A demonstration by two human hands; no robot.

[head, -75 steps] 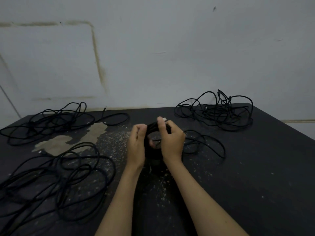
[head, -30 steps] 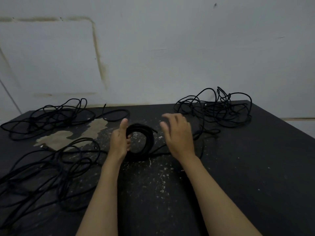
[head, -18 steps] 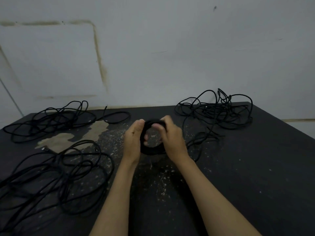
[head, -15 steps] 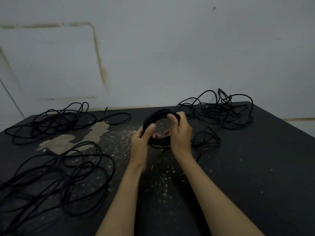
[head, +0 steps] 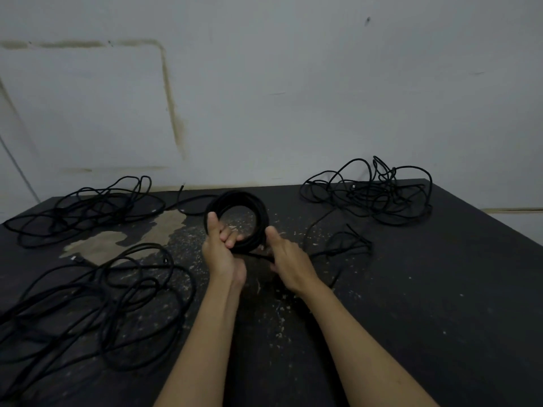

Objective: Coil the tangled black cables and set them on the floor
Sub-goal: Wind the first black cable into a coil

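Round black cable coil (head: 236,214) now raised upright; left hand (head: 221,251) grips its 7 o'clock edge, right hand (head: 286,259) pinches the trailing black cable strand (head: 332,251).

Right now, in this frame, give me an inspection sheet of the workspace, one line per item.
Surface: black table, speckled, with a worn pale patch.
Job's things: coil held above the table; its loose tail trails right.
Clutter: nothing seen.
Grippers: left hand grips the coil's lower left rim; right hand pinches the strand below it.
Cables: three tangles left uncoiled: far-left tangle, near-left tangle, far-right tangle.
Surroundings: stained pale wall behind.
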